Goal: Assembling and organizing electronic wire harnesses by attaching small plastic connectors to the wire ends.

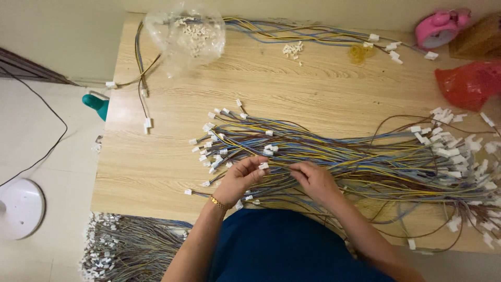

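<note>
Pinching one white connector point(263, 166), your left hand point(241, 180) and right hand point(313, 180) clamp limp, light wires point(365, 156); hold near the plug.

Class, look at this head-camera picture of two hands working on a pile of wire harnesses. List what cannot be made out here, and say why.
- Left hand: a white connector sits at its fingertips, but the grip on it is too small to judge.
- Right hand: its fingertips are buried in the wire pile, so what it pinches is hidden.
- Pink object: cut off by the top edge.
- Floor bundle: cut off by the bottom edge.
- Clear bag: the small white pieces inside are too tiny to identify.
</note>
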